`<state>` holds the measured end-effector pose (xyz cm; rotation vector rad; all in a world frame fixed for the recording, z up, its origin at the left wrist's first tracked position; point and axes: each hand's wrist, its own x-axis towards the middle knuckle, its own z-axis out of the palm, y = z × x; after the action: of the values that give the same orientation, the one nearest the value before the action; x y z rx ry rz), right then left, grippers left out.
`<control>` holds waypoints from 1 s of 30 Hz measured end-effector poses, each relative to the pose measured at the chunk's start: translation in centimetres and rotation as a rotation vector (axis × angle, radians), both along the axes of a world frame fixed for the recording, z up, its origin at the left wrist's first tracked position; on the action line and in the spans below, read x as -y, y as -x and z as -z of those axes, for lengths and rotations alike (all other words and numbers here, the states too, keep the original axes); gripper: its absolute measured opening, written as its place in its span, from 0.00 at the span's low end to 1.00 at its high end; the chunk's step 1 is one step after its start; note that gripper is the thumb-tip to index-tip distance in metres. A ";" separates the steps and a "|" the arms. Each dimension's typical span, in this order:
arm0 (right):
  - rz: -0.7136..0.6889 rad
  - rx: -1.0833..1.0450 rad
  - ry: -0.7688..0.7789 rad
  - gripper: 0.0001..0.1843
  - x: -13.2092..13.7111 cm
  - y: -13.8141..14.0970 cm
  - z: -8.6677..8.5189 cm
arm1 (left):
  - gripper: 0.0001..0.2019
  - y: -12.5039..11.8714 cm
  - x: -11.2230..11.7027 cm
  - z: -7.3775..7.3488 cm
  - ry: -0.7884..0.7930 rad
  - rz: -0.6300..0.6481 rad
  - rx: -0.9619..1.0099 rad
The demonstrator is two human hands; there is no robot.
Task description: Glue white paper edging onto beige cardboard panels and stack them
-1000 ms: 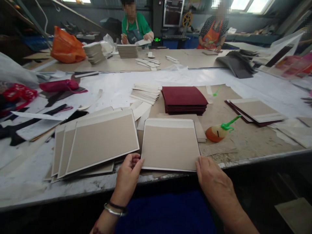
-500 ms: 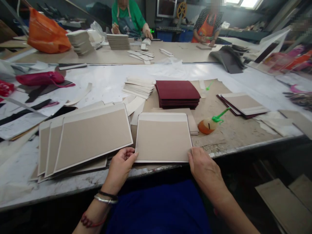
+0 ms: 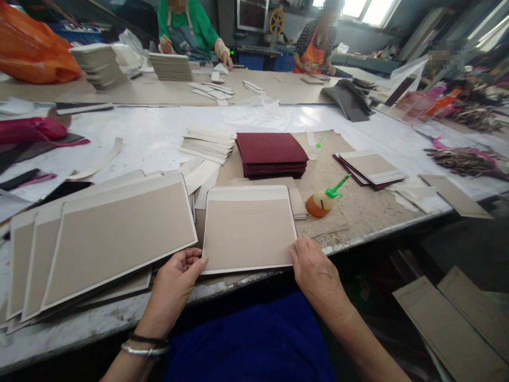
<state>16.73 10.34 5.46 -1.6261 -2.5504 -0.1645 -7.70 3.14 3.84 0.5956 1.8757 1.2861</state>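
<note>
A beige board panel (image 3: pixel 248 231) with a pale strip along its top lies at the table's front edge. My left hand (image 3: pixel 177 281) pinches its lower left corner between thumb and fingers. At the lower right corner my right hand (image 3: pixel 316 268) grips the same panel, its fingertips partly hidden. Left of it, several similar beige panels (image 3: pixel 123 231) lie fanned out in an overlapping stack. Behind stands a pile of dark red covers (image 3: pixel 272 151). A glue bottle (image 3: pixel 320 204) with a green nozzle and amber liquid rests to the right.
Pale paper strips (image 3: pixel 209 144) lie beside the red pile. Farther right sit a few covers with a beige panel (image 3: pixel 371 167) on top. Two co-workers, one in a green sleeve (image 3: pixel 204 24), work across the table. Boards (image 3: pixel 449 323) stand below the table at right.
The whole scene has shifted left in view as the head turned right. Both hands still hold the panel's lower corners; the panel looks slightly more tilted.
</note>
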 end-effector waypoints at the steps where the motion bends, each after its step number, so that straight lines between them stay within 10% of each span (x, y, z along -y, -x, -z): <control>1: 0.005 -0.024 0.006 0.05 0.0 0.0 0.1 | 0.27 0.0 0.0 -0.1 0.002 -0.004 -0.002; 9: 0.229 -0.687 0.300 0.10 0.0 -2.5 0.7 | 0.27 0.0 -0.3 -1.0 0.007 -0.006 0.039; 23: 0.396 -0.858 0.449 0.21 1.9 -2.4 -0.4 | 0.18 -0.5 0.3 -1.1 -0.014 0.073 0.013; 30: 0.499 -1.327 0.720 0.23 0.1 -2.0 -0.9 | 0.14 -1.2 0.7 -1.5 -0.030 0.152 -0.052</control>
<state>18.75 10.28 6.40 -1.5870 -1.1697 1.3974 -6.52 2.49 5.35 0.7793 1.8177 1.2120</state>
